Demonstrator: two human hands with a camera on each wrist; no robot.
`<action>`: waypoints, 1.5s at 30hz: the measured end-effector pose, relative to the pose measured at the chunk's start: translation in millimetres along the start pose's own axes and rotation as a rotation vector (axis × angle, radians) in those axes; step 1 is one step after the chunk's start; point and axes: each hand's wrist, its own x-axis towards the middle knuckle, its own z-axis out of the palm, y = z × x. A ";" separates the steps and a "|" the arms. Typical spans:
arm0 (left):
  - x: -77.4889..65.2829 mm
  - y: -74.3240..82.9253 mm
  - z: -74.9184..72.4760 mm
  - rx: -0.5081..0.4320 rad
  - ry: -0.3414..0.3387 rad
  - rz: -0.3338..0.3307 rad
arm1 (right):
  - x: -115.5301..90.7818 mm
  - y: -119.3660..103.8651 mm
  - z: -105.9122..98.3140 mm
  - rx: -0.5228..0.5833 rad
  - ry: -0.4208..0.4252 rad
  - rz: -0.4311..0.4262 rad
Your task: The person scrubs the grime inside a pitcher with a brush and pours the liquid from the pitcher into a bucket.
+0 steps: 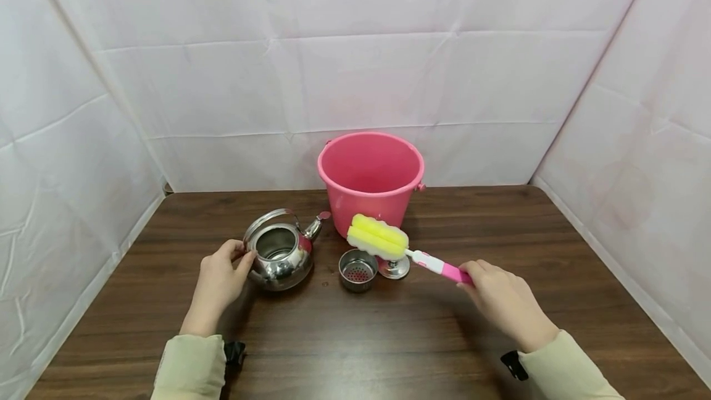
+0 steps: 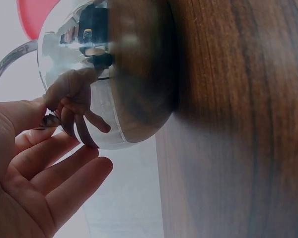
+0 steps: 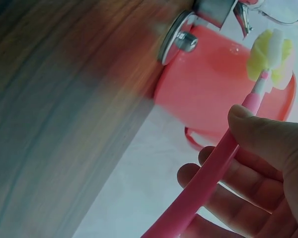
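My left hand (image 1: 221, 276) pinches the shiny steel teapot (image 1: 283, 267) at its left side, where the arched handle joins the body. The teapot has no lid on and its spout points right, toward the bucket. In the left wrist view the thumb and index finger meet at the handle's end beside the mirrored body (image 2: 139, 64). A sponge brush (image 1: 378, 237) with a yellow and white head is in my right hand (image 1: 502, 298), which grips its pink handle (image 3: 208, 173). The brush head is held up over the strainer and lid, overlapping the bucket's front in the head view.
Behind them stands a pink bucket (image 1: 369, 202). A small steel strainer basket (image 1: 358, 271) sits between the teapot and the round steel lid (image 1: 394, 269), which is partly covered by the brush. White sheets (image 1: 355, 79) enclose the brown wooden table (image 1: 344, 350) at the back and sides.
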 end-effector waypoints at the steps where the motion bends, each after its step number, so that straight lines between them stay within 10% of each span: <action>1: 0.3 0.1 0.0 0.001 0.001 0.001 | -1.6 1.4 -1.1 0.001 0.000 0.007; 45: -0.2 0.1 0.5 -0.001 0.008 0.005 | -41.7 33.7 -11.3 0.056 -0.174 0.268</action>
